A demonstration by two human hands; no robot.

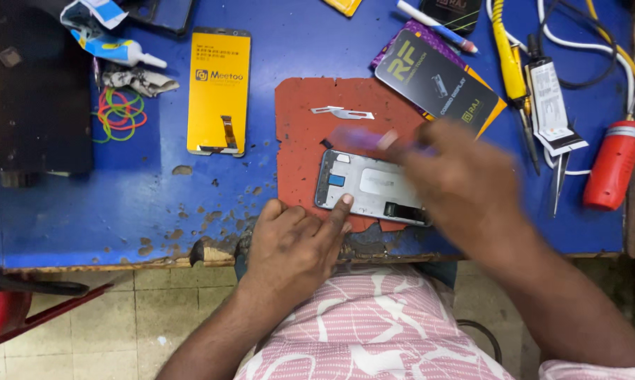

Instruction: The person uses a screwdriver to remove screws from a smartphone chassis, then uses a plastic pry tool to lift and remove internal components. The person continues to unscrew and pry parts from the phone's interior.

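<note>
Now left hand [294, 243] fingertip-flat on phone frame [371, 186] edge, blurred right hand [462, 179] pinching purple card [356, 136]

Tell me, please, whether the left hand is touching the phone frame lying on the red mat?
Touching. The head view shows the left hand with its fingertip pressed on the lower edge of the grey phone frame, no gap between them.

Two hands [296, 243], one phone frame [374, 186], two display boxes [219, 91], one red mat [300, 127].
</note>
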